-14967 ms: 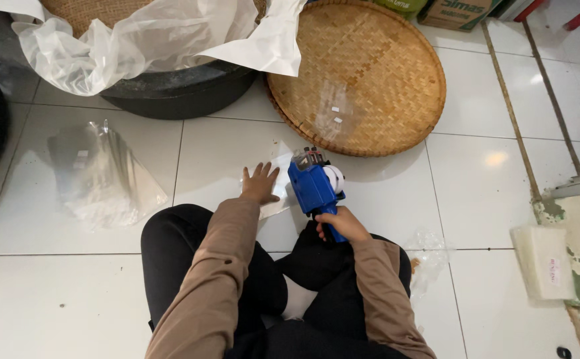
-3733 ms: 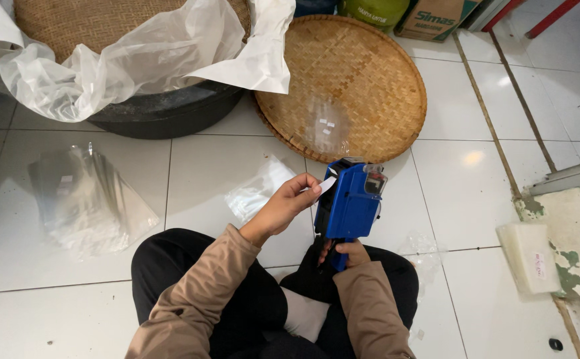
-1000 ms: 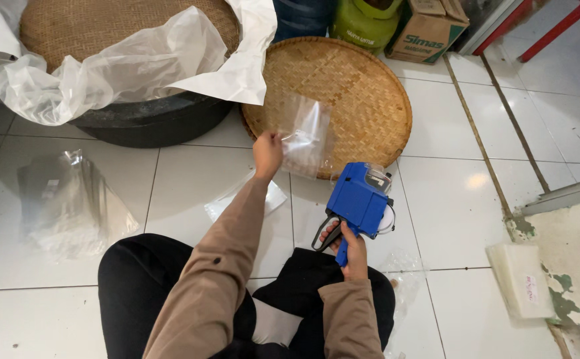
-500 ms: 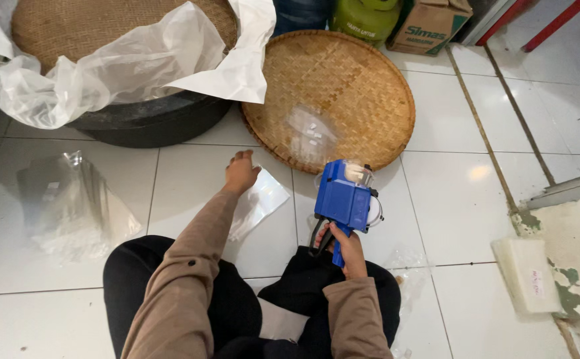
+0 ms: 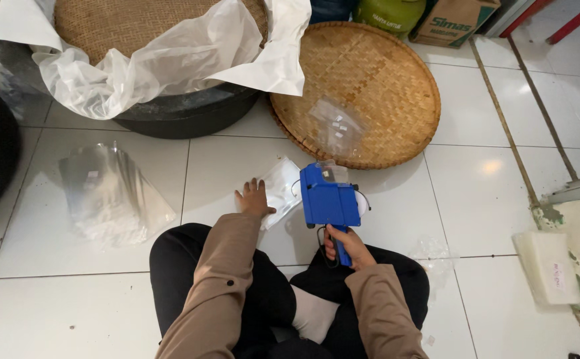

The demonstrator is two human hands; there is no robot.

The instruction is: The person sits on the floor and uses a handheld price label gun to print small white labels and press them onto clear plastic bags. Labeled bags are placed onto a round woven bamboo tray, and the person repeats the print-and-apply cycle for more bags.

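Head view shows your right hand [image 5: 344, 244] wrapped around the grip of the blue label gun [image 5: 328, 197], held upright above the white tile floor [image 5: 476, 193]. Your left hand [image 5: 254, 199] lies flat, fingers spread, on a small stack of clear plastic bags [image 5: 281, 189] just left of the gun, near the woven bamboo tray [image 5: 396, 93].

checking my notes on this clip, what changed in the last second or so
The left hand came back from the round woven bamboo tray, leaving a clear plastic bag there, and now rests flat on the small stack of clear bags on the floor. The right hand grips the blue label gun as before.
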